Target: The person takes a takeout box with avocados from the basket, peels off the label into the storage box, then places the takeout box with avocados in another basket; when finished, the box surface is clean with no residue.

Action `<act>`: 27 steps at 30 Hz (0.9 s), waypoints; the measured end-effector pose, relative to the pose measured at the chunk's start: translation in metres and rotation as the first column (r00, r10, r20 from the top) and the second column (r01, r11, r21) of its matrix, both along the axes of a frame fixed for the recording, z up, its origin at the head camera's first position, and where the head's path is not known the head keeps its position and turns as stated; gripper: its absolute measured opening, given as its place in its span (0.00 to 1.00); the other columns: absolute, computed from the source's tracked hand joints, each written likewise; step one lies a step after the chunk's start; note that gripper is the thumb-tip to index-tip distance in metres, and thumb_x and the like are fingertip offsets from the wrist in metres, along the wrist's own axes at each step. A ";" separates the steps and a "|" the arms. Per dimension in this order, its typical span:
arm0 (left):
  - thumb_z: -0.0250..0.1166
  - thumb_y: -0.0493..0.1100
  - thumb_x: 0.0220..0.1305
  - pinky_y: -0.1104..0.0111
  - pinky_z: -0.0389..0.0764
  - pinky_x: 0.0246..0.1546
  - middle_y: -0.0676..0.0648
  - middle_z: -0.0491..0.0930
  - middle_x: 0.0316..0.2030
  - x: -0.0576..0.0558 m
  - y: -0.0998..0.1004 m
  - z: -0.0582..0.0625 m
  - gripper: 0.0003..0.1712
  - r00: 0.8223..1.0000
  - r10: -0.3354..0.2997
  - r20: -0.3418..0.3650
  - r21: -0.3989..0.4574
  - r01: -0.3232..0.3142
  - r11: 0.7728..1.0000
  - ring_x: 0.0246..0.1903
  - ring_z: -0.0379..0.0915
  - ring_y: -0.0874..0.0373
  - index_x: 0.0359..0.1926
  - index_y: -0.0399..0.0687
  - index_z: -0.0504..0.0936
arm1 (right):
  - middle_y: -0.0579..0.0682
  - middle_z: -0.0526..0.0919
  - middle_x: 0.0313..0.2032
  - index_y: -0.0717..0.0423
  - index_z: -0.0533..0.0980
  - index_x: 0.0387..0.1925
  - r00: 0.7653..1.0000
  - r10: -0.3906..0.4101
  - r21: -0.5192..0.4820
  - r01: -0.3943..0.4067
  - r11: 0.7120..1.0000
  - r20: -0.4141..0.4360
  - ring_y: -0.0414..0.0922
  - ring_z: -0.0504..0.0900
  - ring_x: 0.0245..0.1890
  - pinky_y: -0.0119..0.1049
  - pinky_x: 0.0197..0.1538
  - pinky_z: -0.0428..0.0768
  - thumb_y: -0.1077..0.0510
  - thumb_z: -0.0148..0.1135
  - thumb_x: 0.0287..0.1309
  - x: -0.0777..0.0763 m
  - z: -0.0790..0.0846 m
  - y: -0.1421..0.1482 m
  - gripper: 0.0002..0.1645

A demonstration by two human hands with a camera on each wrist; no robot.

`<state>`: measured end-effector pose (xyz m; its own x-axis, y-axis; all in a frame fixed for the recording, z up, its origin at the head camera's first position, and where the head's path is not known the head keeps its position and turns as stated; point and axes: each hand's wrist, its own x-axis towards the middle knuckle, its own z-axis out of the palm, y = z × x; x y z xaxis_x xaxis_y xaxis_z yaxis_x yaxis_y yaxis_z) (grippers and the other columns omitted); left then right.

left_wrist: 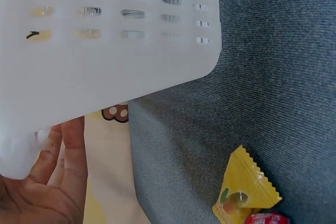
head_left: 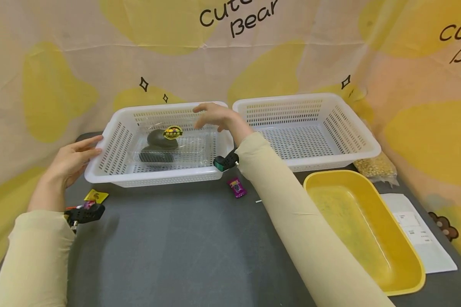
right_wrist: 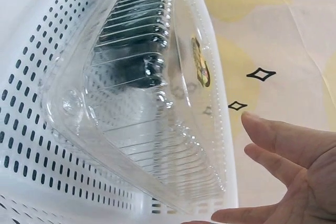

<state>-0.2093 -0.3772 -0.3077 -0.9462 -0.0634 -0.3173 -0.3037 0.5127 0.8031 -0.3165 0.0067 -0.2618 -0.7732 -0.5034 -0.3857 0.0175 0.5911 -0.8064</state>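
The left white plastic basket stands on the dark table. In it lies a clear plastic fruit box with a black-and-gold label and two dark rounded things inside. My left hand touches the basket's left end with fairly straight fingers; in the left wrist view its fingertips partly vanish behind the rim. Over the basket's right end hovers my right hand, fingers spread and slightly bent, holding nothing. In the right wrist view the fingers are beside the clear box, near its end.
A second white basket stands to the right. Before it are a yellow tub, a bag of yellow kernels and a white paper packet. A purple wrapped candy and a yellow one lie on the table.
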 end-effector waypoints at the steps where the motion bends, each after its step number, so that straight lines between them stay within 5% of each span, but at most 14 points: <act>1: 0.59 0.60 0.68 0.80 0.80 0.37 0.74 0.67 0.43 0.000 0.000 0.000 0.44 1.000 0.003 0.002 0.016 -0.004 1.000 0.38 0.71 0.81 0.78 0.64 0.49 | 0.43 0.49 0.79 0.38 0.56 0.76 1.000 0.001 0.004 -0.001 1.000 0.014 0.50 0.52 0.79 0.60 0.74 0.60 0.56 0.61 0.64 0.000 -0.001 -0.001 0.42; 9: 0.62 0.58 0.66 0.80 0.80 0.37 0.73 0.68 0.43 0.000 -0.001 -0.001 0.44 1.000 0.024 0.005 0.089 -0.024 0.996 0.38 0.73 0.80 0.77 0.65 0.51 | 0.44 0.46 0.79 0.35 0.55 0.76 0.997 -0.012 0.017 0.011 1.000 0.073 0.52 0.53 0.77 0.59 0.72 0.65 0.62 0.62 0.62 0.001 -0.007 -0.004 0.45; 12: 0.61 0.59 0.66 0.80 0.80 0.37 0.72 0.66 0.44 0.000 -0.001 -0.001 0.44 1.000 0.027 0.011 0.070 -0.028 0.997 0.38 0.72 0.80 0.77 0.66 0.51 | 0.44 0.46 0.79 0.35 0.56 0.75 0.998 -0.018 0.022 0.016 1.000 0.068 0.50 0.70 0.58 0.48 0.60 0.76 0.63 0.61 0.63 0.001 -0.010 -0.005 0.45; 14: 0.61 0.59 0.66 0.80 0.80 0.37 0.72 0.65 0.45 0.000 0.000 -0.001 0.43 0.999 0.029 0.013 0.060 -0.030 0.998 0.38 0.72 0.80 0.77 0.66 0.50 | 0.45 0.47 0.79 0.35 0.57 0.75 0.999 -0.018 0.041 0.015 0.999 0.051 0.47 0.69 0.42 0.40 0.46 0.77 0.63 0.61 0.63 0.001 -0.011 -0.005 0.44; 16: 0.60 0.60 0.67 0.80 0.80 0.37 0.71 0.64 0.45 0.000 0.001 -0.001 0.43 0.999 0.031 0.012 0.044 -0.032 0.999 0.37 0.71 0.80 0.77 0.67 0.50 | 0.45 0.48 0.79 0.36 0.58 0.75 0.999 -0.017 0.056 0.015 0.998 0.038 0.45 0.66 0.37 0.37 0.38 0.73 0.63 0.61 0.63 0.001 -0.012 -0.005 0.43; 20: 0.59 0.60 0.67 0.80 0.80 0.37 0.71 0.65 0.45 0.000 0.001 -0.001 0.43 0.999 0.032 0.012 0.038 -0.032 0.999 0.37 0.72 0.80 0.77 0.66 0.50 | 0.46 0.48 0.79 0.38 0.59 0.74 0.999 -0.019 0.066 0.016 0.998 0.043 0.45 0.71 0.41 0.38 0.41 0.76 0.63 0.62 0.63 0.001 -0.013 -0.006 0.42; 27: 0.58 0.60 0.68 0.80 0.80 0.38 0.71 0.64 0.45 0.000 0.002 0.000 0.42 0.999 0.031 0.021 0.015 -0.031 0.999 0.38 0.71 0.79 0.77 0.67 0.49 | 0.50 0.54 0.77 0.42 0.62 0.72 0.998 -0.043 0.052 0.041 0.998 0.049 0.42 0.63 0.21 0.39 0.43 0.79 0.62 0.64 0.62 0.002 -0.012 -0.006 0.40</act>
<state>-0.2094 -0.3748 -0.3072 -0.9370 -0.0874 -0.3382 -0.3359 0.4908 0.8039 -0.3143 0.0004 -0.2738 -0.7722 -0.4496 -0.4490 0.0827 0.6295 -0.7726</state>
